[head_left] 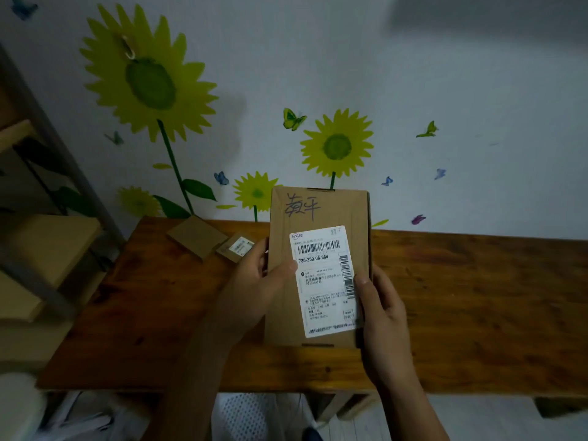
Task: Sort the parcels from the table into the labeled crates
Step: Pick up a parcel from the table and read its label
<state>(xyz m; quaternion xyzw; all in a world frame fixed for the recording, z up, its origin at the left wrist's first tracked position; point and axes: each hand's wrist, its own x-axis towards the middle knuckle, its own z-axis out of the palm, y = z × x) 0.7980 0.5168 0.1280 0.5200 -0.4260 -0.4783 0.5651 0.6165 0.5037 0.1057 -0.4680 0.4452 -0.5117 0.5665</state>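
Note:
A flat brown cardboard parcel (318, 218) with a white shipping label and handwritten characters near its top is held upright above the wooden table (461, 297). My left hand (251, 281) grips its left edge, thumb lying on the label. My right hand (381, 313) grips its right edge near the bottom. Two smaller parcels lie on the table's far left: a plain brown one (197, 235) and a small one with a white label (235, 248).
A metal shelf rack (47, 218) with cardboard boxes stands to the left of the table. A white perforated crate (245, 415) shows below the table's front edge. A wall with sunflower stickers rises behind the table.

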